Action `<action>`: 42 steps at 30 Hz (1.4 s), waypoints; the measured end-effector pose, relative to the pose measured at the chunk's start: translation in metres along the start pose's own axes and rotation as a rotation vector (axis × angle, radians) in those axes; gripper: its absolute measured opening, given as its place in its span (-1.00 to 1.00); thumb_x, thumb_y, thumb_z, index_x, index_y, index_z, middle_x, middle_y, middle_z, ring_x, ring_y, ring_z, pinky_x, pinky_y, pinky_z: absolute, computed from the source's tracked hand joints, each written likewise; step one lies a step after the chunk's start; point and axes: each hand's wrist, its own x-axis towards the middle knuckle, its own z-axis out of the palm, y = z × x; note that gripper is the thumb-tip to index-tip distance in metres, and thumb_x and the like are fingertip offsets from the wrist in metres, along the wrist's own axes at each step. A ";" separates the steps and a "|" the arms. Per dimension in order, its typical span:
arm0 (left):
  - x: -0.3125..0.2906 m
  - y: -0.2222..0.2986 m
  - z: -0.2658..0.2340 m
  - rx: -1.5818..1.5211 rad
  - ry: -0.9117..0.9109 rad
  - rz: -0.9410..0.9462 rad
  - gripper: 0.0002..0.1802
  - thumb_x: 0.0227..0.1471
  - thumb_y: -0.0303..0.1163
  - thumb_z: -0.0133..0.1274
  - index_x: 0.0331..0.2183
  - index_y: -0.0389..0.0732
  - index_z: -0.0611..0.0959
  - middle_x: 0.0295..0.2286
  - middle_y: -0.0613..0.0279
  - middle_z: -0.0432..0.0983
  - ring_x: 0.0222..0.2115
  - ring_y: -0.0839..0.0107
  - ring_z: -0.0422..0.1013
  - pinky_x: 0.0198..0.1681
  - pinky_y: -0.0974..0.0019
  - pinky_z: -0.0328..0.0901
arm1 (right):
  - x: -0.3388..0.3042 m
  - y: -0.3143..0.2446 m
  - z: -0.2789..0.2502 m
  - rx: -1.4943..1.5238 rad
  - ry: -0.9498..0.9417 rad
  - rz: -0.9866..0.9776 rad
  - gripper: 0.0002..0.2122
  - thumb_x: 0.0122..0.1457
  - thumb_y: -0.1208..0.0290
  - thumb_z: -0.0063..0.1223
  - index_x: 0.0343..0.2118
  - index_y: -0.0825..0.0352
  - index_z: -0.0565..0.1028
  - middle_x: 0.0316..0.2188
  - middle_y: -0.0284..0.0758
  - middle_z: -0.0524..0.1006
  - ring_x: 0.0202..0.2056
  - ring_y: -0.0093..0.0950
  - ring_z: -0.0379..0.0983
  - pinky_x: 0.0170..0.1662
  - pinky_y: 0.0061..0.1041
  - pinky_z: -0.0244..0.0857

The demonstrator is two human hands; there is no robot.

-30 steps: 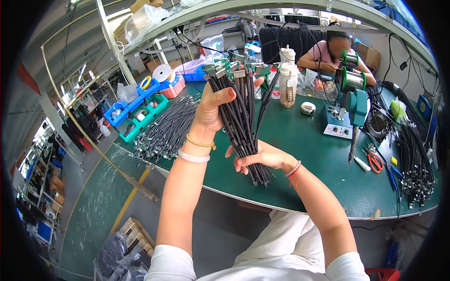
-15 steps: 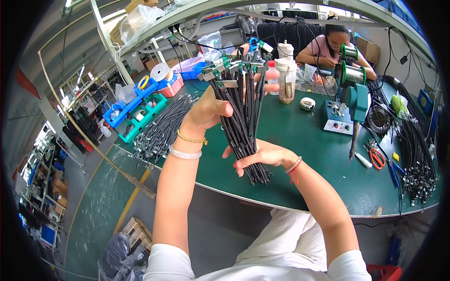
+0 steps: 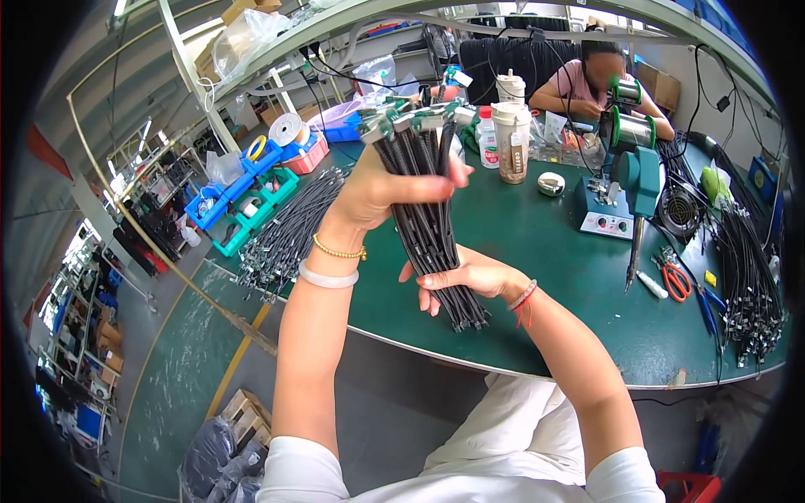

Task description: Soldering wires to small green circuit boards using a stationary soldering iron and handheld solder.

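Holds a bundle of thin black cables (image 3: 426, 230) in both bare hands, lifted over the near part of a green table (image 3: 537, 239), slanted with its connector end up and to the left, its other end down and to the right. With the left hand (image 3: 387, 189), grips the upper part just below the connectors (image 3: 407, 121), fingers wrapped behind and slightly blurred thumb across the front. With the right hand (image 3: 471, 277), clasps the bundle near its lower end, thumb across the front and fingers curled behind. Extends the left forearm (image 3: 312, 360) steeply upward from the lower edge; angles the right forearm (image 3: 580, 365) up and leftward, wrist lower than the left. Left of the hands, on the table, a loose pile of similar cables (image 3: 293, 220).
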 end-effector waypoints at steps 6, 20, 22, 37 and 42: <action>0.011 0.014 0.011 -0.155 0.086 0.079 -0.44 -0.30 -0.50 0.15 -0.15 -0.33 0.37 -0.37 0.14 0.45 -0.34 0.44 0.39 -0.23 0.41 0.27 | 0.007 -0.003 -0.002 -0.085 0.192 -0.191 -0.83 -0.12 0.57 0.06 -0.41 0.43 0.38 -0.60 -0.35 0.41 -0.56 -0.60 0.40 -0.42 -0.60 0.31; 0.014 -0.043 -0.018 0.028 0.251 0.051 -0.02 -0.24 0.38 -0.31 -0.09 -0.36 0.35 -0.08 0.02 0.26 -0.07 0.27 0.24 0.01 0.24 0.15 | 0.001 0.011 -0.021 -0.070 0.262 -0.241 -0.69 -0.11 0.49 0.17 -0.30 0.41 0.32 -0.45 -0.24 0.47 -0.39 -0.46 0.44 -0.25 -0.51 0.33; 0.019 -0.046 -0.012 0.047 0.205 0.091 -0.02 -0.24 0.39 -0.35 -0.11 -0.36 0.37 -0.09 0.01 0.26 -0.09 0.26 0.25 0.01 0.23 0.14 | -0.001 0.011 -0.024 -0.025 0.278 -0.225 -0.70 -0.10 0.48 0.17 -0.31 0.41 0.32 -0.46 -0.24 0.46 -0.39 -0.45 0.45 -0.26 -0.50 0.34; 0.000 -0.054 -0.005 -0.565 0.496 0.133 0.03 -0.26 0.45 -0.36 -0.08 -0.34 0.32 -0.14 0.08 0.33 -0.16 0.27 0.29 -0.07 0.21 0.18 | 0.005 0.023 -0.037 0.055 0.327 -0.222 -0.73 -0.05 0.31 0.13 -0.39 0.40 0.38 -0.55 -0.31 0.45 -0.51 -0.56 0.41 -0.37 -0.58 0.31; -0.022 -0.066 -0.007 -0.012 0.356 0.109 0.00 -0.34 0.09 0.19 0.01 -0.33 0.17 -0.08 0.13 0.24 -0.11 0.37 0.23 0.00 0.31 0.09 | 0.010 0.023 -0.040 0.066 0.314 -0.171 -0.71 -0.07 0.32 0.16 -0.37 0.40 0.37 -0.55 -0.31 0.45 -0.53 -0.58 0.39 -0.43 -0.63 0.30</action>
